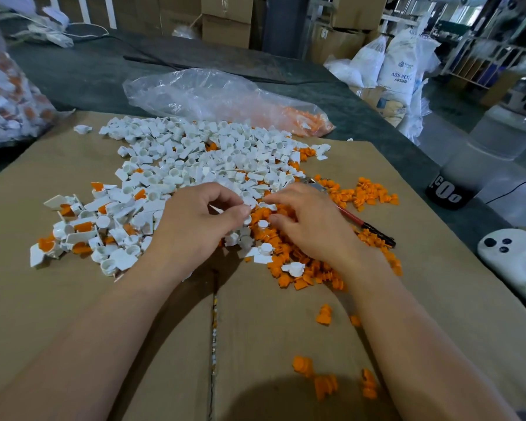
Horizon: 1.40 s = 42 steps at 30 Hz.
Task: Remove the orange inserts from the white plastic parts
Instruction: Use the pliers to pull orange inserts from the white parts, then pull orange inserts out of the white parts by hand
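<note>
Clear bag (210, 92) holds orange inserts (310, 120) — left fingers (234, 214) pinch white part (247, 219), right fingers (286, 197) unclear.

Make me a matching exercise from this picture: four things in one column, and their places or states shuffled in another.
1 left hand
2 clear bag
3 red-handled tool
4 white pile

A at the cardboard's far edge
B pinches a white part
C spread over the cardboard's far half
D partly hidden by the right hand

Pairs: 1B, 2A, 3D, 4C.
</note>
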Each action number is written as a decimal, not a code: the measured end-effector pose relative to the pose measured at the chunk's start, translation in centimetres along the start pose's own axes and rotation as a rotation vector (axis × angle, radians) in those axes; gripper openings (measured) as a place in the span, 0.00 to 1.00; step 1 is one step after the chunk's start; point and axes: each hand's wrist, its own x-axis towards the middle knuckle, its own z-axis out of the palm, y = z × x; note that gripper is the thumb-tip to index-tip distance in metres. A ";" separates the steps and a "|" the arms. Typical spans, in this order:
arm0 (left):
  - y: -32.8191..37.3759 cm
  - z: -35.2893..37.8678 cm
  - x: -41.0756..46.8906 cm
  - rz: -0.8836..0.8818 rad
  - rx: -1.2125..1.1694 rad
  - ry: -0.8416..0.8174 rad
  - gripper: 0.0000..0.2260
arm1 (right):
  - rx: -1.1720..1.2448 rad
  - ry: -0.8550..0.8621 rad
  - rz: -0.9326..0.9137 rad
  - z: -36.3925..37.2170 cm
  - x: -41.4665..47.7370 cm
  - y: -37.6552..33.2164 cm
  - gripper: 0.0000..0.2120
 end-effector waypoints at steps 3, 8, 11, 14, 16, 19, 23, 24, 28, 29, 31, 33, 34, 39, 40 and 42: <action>0.0 0.3 -0.1 -0.056 -0.124 -0.052 0.07 | -0.048 -0.042 -0.017 0.6 0.5 -0.1 0.18; 0.4 0.3 0.0 -0.173 -0.306 -0.079 0.08 | -0.075 -0.017 -0.027 0.8 0.8 -0.3 0.13; 0.6 0.1 0.1 -0.230 -0.447 -0.075 0.11 | -0.030 0.012 -0.026 0.7 0.7 -0.3 0.11; 0.8 0.1 0.2 -0.277 -0.547 -0.092 0.08 | 0.076 0.056 0.002 0.3 0.4 -0.5 0.09; 0.9 0.1 0.1 -0.318 -0.619 -0.110 0.05 | 0.172 0.107 0.021 0.1 0.2 -0.6 0.06; 0.9 0.1 0.2 -0.362 -0.677 -0.129 0.03 | 0.359 0.201 0.041 -0.5 -0.3 -1.0 0.07; 0.8 0.0 0.3 -0.386 -0.728 -0.155 0.04 | 0.568 0.271 0.031 -1.0 -0.7 -1.5 0.12; 0.8 0.1 0.3 -0.388 -0.732 -0.159 0.04 | 0.599 0.266 0.045 -1.0 -0.8 -1.6 0.11; 0.6 0.1 0.3 -0.379 -0.708 -0.158 0.02 | 0.762 0.222 0.056 -1.0 -0.9 -2.1 0.12; 0.6 0.1 0.4 -0.375 -0.704 -0.158 0.02 | 0.793 0.221 0.044 -1.0 -0.9 -2.2 0.14; 0.6 0.1 0.4 -0.372 -0.717 -0.155 0.02 | 0.788 0.219 0.018 -1.1 -1.0 -2.3 0.17; 0.6 0.1 0.5 -0.360 -0.733 -0.161 0.02 | 0.758 0.219 -0.004 -1.0 -1.1 -2.4 0.17; 0.7 0.1 0.4 -0.351 -0.737 -0.167 0.04 | 0.750 0.222 -0.014 -1.0 -1.1 -2.5 0.17; 0.5 0.1 0.2 -0.313 -0.722 -0.206 0.16 | 0.721 0.209 -0.060 -0.9 -1.1 -2.7 0.16; 0.5 0.1 0.2 -0.307 -0.711 -0.210 0.16 | 0.726 0.204 -0.063 -1.0 -1.2 -2.7 0.16; 0.5 0.1 0.1 -0.283 -0.679 -0.211 0.15 | 0.733 0.192 -0.066 -1.1 -1.2 -2.6 0.16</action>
